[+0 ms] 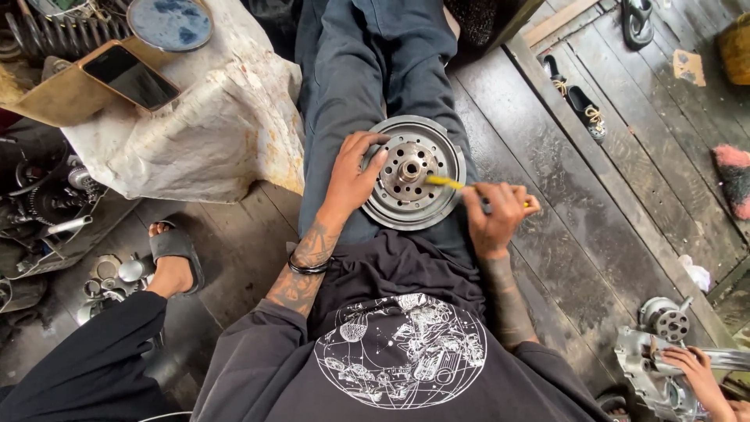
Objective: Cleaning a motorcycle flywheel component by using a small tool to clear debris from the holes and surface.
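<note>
Resting flat on the lap: disc (412, 173). Left hand (353, 173) clamped on disc's left rim, fingers curled over the edge. Right hand (494, 212) just right of disc, fist shut round yellow tool (444, 182), long axis pointing left toward hub (409, 168), tip near it.
</note>
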